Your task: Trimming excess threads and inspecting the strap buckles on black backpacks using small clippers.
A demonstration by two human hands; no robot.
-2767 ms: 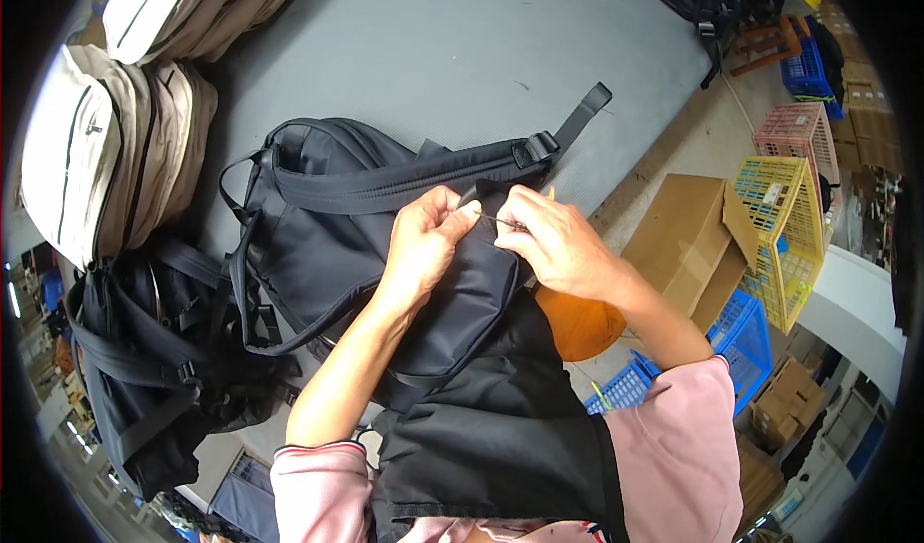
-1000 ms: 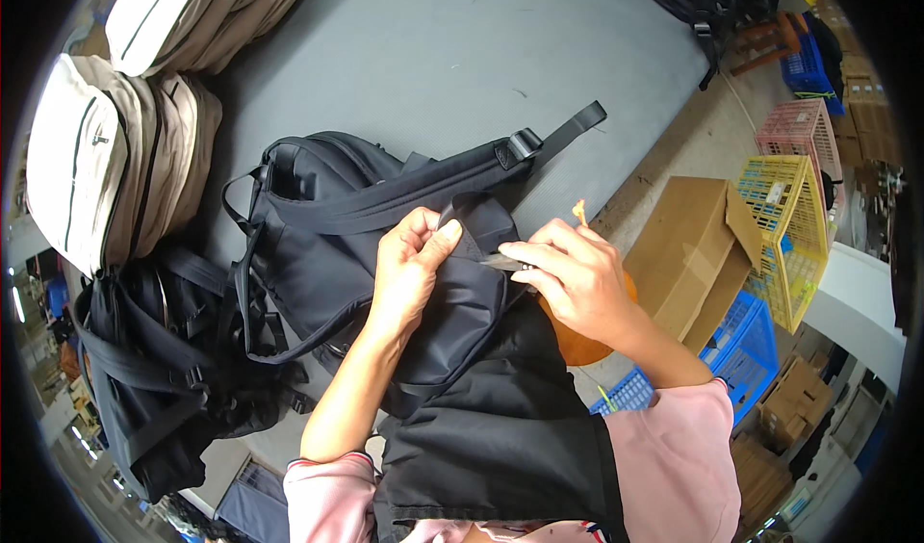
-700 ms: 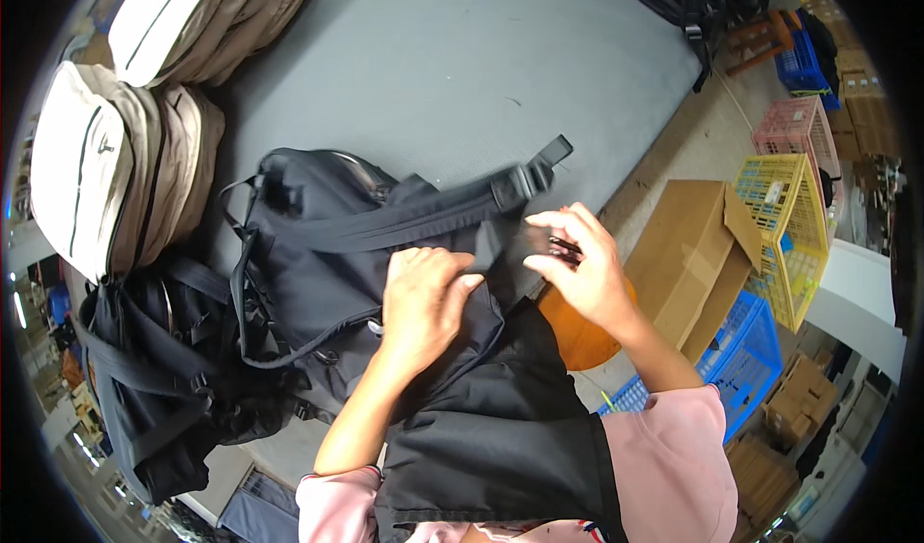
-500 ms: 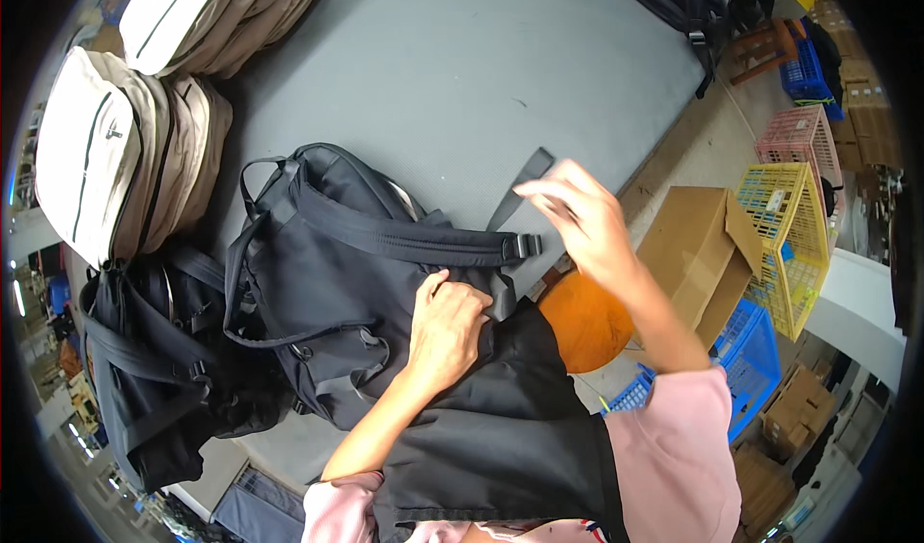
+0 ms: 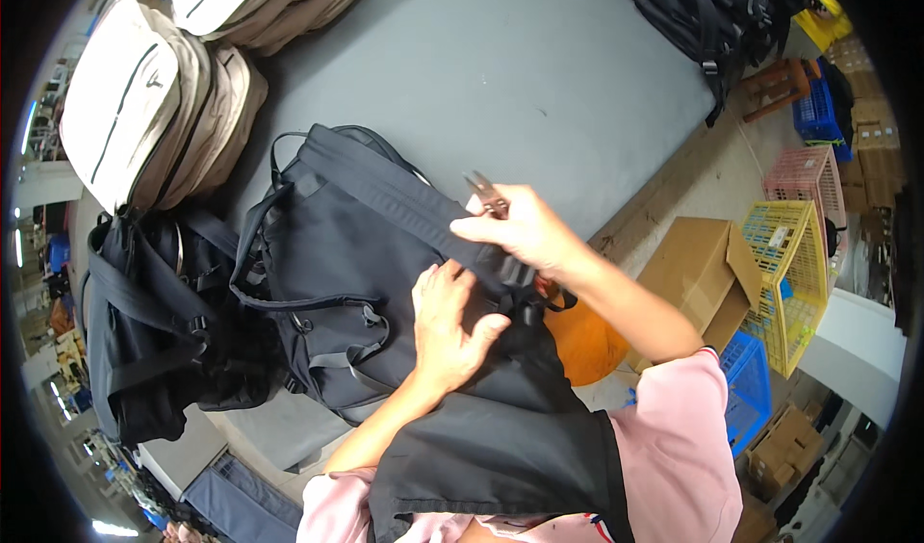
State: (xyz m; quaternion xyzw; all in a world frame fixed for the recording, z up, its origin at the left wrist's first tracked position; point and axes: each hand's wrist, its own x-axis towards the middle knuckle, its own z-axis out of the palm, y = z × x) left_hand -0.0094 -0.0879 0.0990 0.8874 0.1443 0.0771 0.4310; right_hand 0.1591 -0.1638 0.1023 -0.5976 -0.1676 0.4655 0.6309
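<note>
A black backpack (image 5: 337,245) lies on the grey table in front of me, its harness side up. One padded shoulder strap (image 5: 390,196) runs across it toward a black plastic buckle (image 5: 517,271) at its lower end. In my right hand (image 5: 525,230), closed above that end, is a small pair of metal snips (image 5: 485,193), pointed tips toward the far left. My left hand (image 5: 448,326) rests open on the backpack, fingers laid along the fabric below the strap and thumb spread. Whether the right fingers also touch the strap cannot be made out.
Cream backpacks (image 5: 125,110) stand at the left, with another black backpack (image 5: 154,331) below them. More black bags (image 5: 693,23) lie at the table's far right corner. Beyond the right edge are an orange stool (image 5: 582,341), a cardboard box (image 5: 688,264) and plastic crates (image 5: 780,293).
My right hand has let go of the webbing tail and moved down-left to the strap end, snips now showing. My left thumb has spread outward. The whole view has shifted slightly.
</note>
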